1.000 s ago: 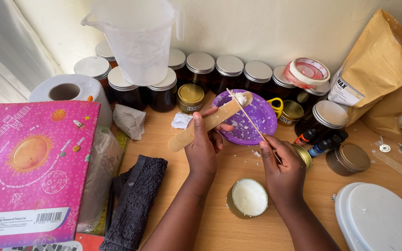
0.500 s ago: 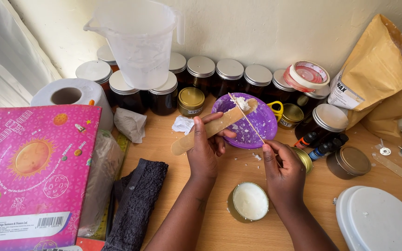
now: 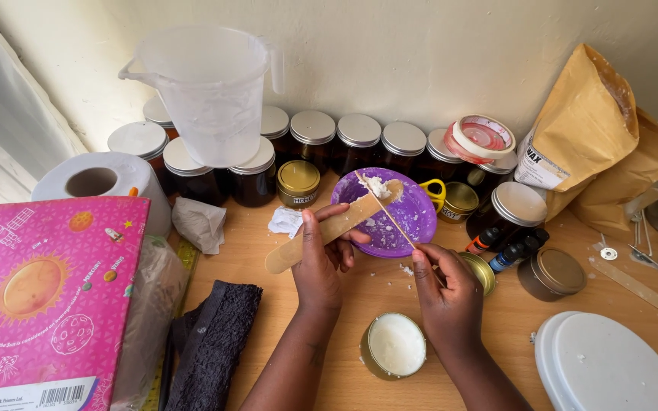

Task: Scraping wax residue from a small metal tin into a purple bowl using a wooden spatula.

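Note:
My left hand [image 3: 321, 255] grips a flat wooden stick [image 3: 329, 228] whose far end carries a lump of white wax [image 3: 375, 185] over a purple plate [image 3: 413, 221]. My right hand [image 3: 445, 289] holds a thin wooden skewer [image 3: 384, 208] with its tip against that wax. A small gold tin filled with white wax [image 3: 394, 345] sits on the wooden table [image 3: 512, 335] just below both hands. White crumbs lie on the plate.
Dark jars with silver lids [image 3: 359, 137] line the wall, with a clear measuring jug [image 3: 211, 91] stacked on them. A pink box [image 3: 39, 297], paper roll [image 3: 100, 183], dark cloth [image 3: 215, 350], brown paper bag [image 3: 588, 129], small tins [image 3: 550, 272] and white lid [image 3: 607, 365] surround the hands.
The flat stick's tip has risen slightly over the plate and the skewer has shifted along the wax lump. Both hands stay in nearly the same place.

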